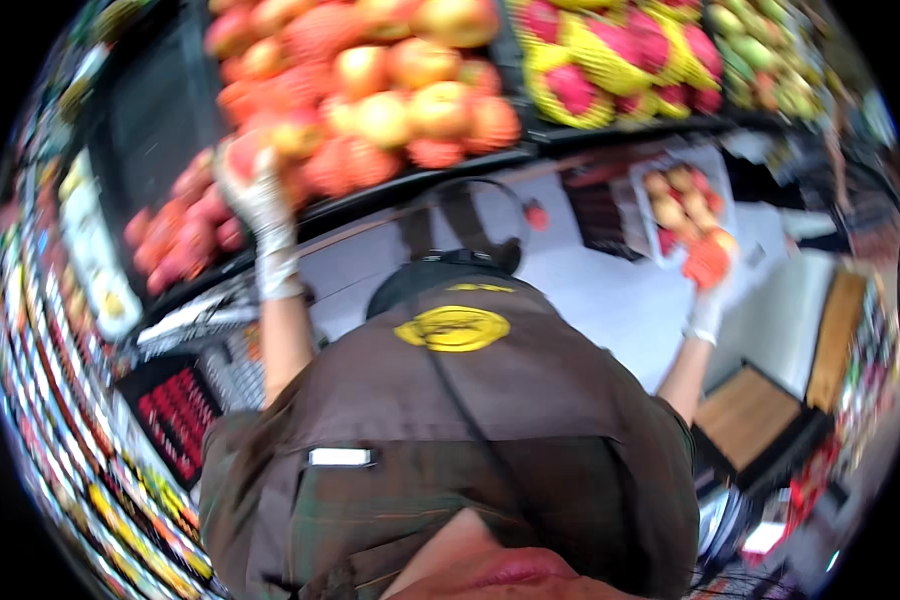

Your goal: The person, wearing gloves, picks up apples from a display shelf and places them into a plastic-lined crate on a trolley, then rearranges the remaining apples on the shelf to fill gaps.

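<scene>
My left hand (pixel 261 199), in a whitish glove, is at the left front corner of a black display bin of apples (pixel 382 116). Its fingers and thumb are around a red apple-like fruit (pixel 241 155), blurred by motion. Many apples in the bin sit in red-orange foam nets. My right hand (pixel 714 296), also gloved, is out to the right and holds an apple in a red-orange foam net (pixel 706 261). Just beyond that hand stands a white box (pixel 640 199) with several apples inside.
Pink-red fruit in yellow foam nets (pixel 630 56) fills the neighbouring bin, with green fruit (pixel 761 52) farther right. Smaller red fruit (pixel 191 232) lies left of my left hand. A wooden-topped stand (pixel 750 416) is at my right. A small red object (pixel 536 215) lies on the floor.
</scene>
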The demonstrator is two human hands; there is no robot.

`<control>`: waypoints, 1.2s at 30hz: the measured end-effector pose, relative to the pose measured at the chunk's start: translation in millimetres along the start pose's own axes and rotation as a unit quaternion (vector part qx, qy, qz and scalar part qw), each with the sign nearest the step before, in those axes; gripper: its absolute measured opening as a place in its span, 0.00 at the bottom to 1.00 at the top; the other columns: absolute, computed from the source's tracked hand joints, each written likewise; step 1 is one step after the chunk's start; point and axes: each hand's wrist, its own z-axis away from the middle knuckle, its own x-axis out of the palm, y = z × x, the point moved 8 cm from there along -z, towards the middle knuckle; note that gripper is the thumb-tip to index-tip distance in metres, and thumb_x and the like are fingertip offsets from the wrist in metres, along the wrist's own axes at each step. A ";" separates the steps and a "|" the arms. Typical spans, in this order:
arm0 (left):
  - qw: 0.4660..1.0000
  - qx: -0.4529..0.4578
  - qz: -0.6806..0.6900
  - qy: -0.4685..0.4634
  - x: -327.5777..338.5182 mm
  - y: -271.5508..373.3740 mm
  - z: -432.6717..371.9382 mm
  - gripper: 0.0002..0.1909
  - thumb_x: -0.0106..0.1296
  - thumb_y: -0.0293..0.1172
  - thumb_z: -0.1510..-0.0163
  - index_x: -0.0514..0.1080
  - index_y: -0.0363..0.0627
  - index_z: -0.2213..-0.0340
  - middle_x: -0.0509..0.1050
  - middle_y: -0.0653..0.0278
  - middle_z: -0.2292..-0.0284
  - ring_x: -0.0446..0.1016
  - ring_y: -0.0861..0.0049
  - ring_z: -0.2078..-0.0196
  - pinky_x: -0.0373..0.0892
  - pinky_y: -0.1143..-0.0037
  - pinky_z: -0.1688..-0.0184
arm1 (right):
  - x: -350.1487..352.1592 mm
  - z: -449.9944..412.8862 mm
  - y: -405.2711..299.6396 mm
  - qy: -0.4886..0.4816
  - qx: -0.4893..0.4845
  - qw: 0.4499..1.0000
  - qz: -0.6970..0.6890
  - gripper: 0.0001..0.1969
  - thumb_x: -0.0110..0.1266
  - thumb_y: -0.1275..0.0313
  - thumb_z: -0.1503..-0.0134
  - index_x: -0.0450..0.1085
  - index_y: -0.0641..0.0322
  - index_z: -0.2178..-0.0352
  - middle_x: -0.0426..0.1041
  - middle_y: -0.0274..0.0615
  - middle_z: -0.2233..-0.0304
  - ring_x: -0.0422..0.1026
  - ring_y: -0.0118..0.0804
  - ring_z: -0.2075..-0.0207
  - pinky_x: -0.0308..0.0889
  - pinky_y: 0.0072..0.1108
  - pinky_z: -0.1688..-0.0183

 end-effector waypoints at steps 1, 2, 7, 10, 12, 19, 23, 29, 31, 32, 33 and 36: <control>0.992 -0.073 0.088 0.047 -3.0 3.1 5.9 0.21 0.45 0.31 0.62 0.55 0.36 0.64 0.58 0.58 0.64 0.57 0.70 0.62 0.52 0.77 0.58 | -14.0 -11.2 6.8 0.019 0.003 1.000 0.007 0.22 0.45 0.60 0.61 0.57 0.64 0.66 0.61 0.39 0.69 0.61 0.30 0.69 0.58 0.20 0.66; 0.971 -0.147 0.166 0.090 -8.4 -1.4 10.7 0.22 0.45 0.31 0.63 0.55 0.34 0.65 0.59 0.57 0.65 0.58 0.70 0.63 0.53 0.76 0.59 | -29.1 -22.2 14.9 0.038 0.013 0.999 0.013 0.23 0.46 0.59 0.62 0.57 0.64 0.66 0.61 0.39 0.69 0.61 0.30 0.69 0.58 0.20 0.66; 0.971 -0.170 0.135 0.096 -13.9 -21.3 12.4 0.21 0.45 0.32 0.62 0.55 0.34 0.66 0.59 0.57 0.65 0.59 0.71 0.64 0.54 0.76 0.59 | -77.7 -66.9 53.5 0.090 0.080 0.990 0.072 0.25 0.47 0.57 0.64 0.58 0.64 0.67 0.62 0.38 0.70 0.62 0.32 0.70 0.58 0.20 0.67; 0.972 -0.177 0.123 0.093 -12.2 -20.6 11.7 0.20 0.45 0.33 0.62 0.56 0.35 0.67 0.60 0.58 0.66 0.59 0.72 0.65 0.54 0.76 0.60 | -86.5 -86.1 73.1 0.110 0.119 0.977 0.141 0.26 0.49 0.56 0.65 0.58 0.64 0.67 0.63 0.38 0.71 0.63 0.33 0.70 0.59 0.21 0.67; 0.972 -0.185 0.110 0.094 -16.9 -22.7 13.5 0.19 0.45 0.33 0.62 0.56 0.35 0.67 0.60 0.58 0.67 0.59 0.72 0.65 0.55 0.76 0.61 | -82.9 -102.0 79.1 0.121 0.154 0.958 0.210 0.28 0.51 0.55 0.68 0.59 0.65 0.68 0.64 0.39 0.72 0.63 0.34 0.70 0.59 0.21 0.67; 0.971 -0.213 0.059 0.088 -32.1 -32.9 22.1 0.17 0.45 0.34 0.61 0.58 0.36 0.70 0.61 0.59 0.70 0.60 0.73 0.67 0.56 0.76 0.63 | -71.9 -146.6 55.2 0.142 0.034 0.819 0.555 0.29 0.53 0.58 0.71 0.60 0.69 0.68 0.64 0.48 0.69 0.64 0.39 0.67 0.58 0.22 0.65; 0.971 -0.223 0.040 0.081 -34.8 -36.9 19.9 0.16 0.45 0.35 0.61 0.58 0.37 0.71 0.62 0.60 0.71 0.60 0.73 0.68 0.57 0.76 0.65 | -64.4 -162.4 48.2 0.134 -0.021 0.773 0.619 0.25 0.50 0.61 0.67 0.60 0.70 0.68 0.64 0.48 0.69 0.63 0.37 0.67 0.57 0.21 0.65; 0.967 -0.248 -0.022 0.049 -36.5 -45.2 40.7 0.15 0.45 0.36 0.61 0.59 0.38 0.73 0.63 0.61 0.73 0.61 0.74 0.70 0.58 0.77 0.67 | -40.0 -151.9 46.0 0.009 -0.100 0.755 0.648 0.19 0.45 0.65 0.61 0.61 0.70 0.69 0.65 0.45 0.70 0.63 0.34 0.68 0.57 0.19 0.64; 0.968 -0.234 0.004 0.089 -38.1 -29.0 40.3 0.14 0.45 0.36 0.61 0.59 0.39 0.73 0.63 0.62 0.74 0.60 0.75 0.70 0.58 0.77 0.67 | -27.5 -137.4 40.3 -0.063 -0.112 0.784 0.608 0.17 0.43 0.66 0.59 0.62 0.70 0.69 0.65 0.44 0.70 0.63 0.33 0.68 0.56 0.18 0.64; 0.968 -0.214 0.044 0.126 -33.3 -13.1 32.4 0.14 0.46 0.35 0.62 0.59 0.40 0.73 0.62 0.63 0.74 0.60 0.76 0.70 0.58 0.78 0.66 | -21.7 -128.9 38.0 -0.091 -0.102 0.806 0.576 0.16 0.42 0.67 0.58 0.62 0.70 0.69 0.65 0.44 0.70 0.63 0.32 0.68 0.56 0.18 0.64; 0.964 -0.194 0.083 0.164 -28.9 0.9 29.1 0.15 0.46 0.34 0.62 0.58 0.40 0.73 0.62 0.63 0.74 0.60 0.77 0.70 0.57 0.78 0.66 | -16.6 -121.1 32.9 -0.113 -0.091 0.828 0.542 0.15 0.41 0.67 0.57 0.62 0.70 0.69 0.65 0.44 0.71 0.63 0.32 0.68 0.56 0.18 0.64; 0.949 -0.258 0.067 0.165 -17.8 -8.2 35.0 0.24 0.50 0.33 0.66 0.55 0.37 0.66 0.60 0.60 0.67 0.59 0.76 0.64 0.56 0.79 0.61 | 14.1 -111.4 24.1 -0.189 -0.077 0.869 0.451 0.13 0.39 0.69 0.55 0.63 0.69 0.70 0.66 0.42 0.71 0.63 0.30 0.68 0.56 0.17 0.64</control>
